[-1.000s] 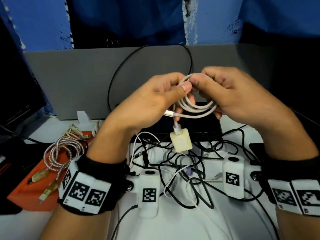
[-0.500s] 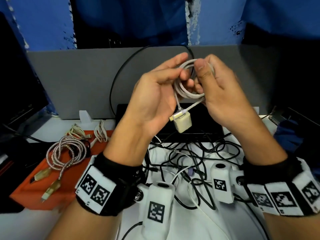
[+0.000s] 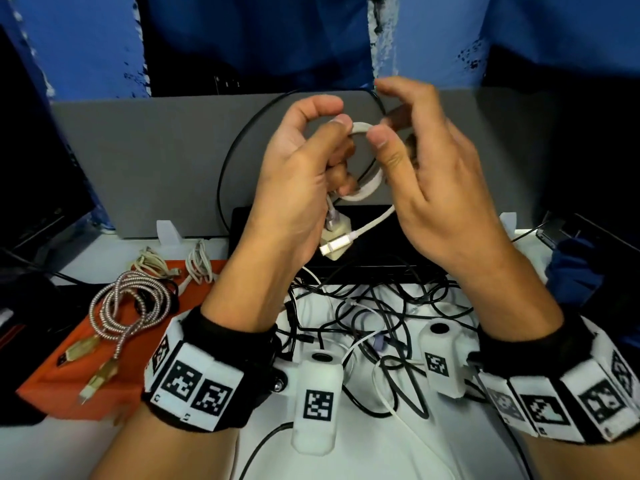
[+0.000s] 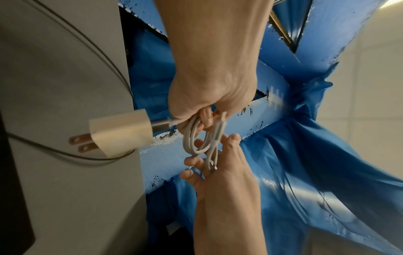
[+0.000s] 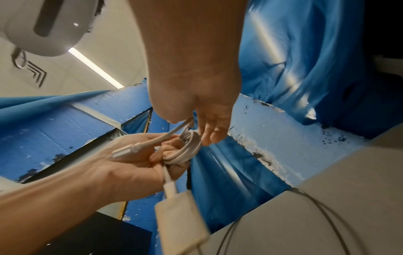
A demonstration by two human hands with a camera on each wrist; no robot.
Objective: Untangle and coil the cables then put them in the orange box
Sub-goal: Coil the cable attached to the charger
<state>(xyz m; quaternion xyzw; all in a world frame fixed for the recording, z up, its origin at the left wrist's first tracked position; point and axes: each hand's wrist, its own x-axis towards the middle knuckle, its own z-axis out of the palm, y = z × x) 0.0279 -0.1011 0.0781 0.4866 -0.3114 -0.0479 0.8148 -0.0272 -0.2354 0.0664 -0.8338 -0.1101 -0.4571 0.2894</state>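
Head view, near to far: a black cable tangle sprawls on the tabletop, the orange box sits left. Above, the left hand has its grip curled around the white cable coil, charger plug dangling; the right hand pinches the top loop. The free tail could spring the loops open, I judge.

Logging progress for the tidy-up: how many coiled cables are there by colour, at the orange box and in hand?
Silver braided cable, on the orange box: 1
Beige cable, at its back edge: 1
White cable, at its back edge: 1
White charger cable, in the left hand: 1
Total: 4; tangled black cables left uncounted.
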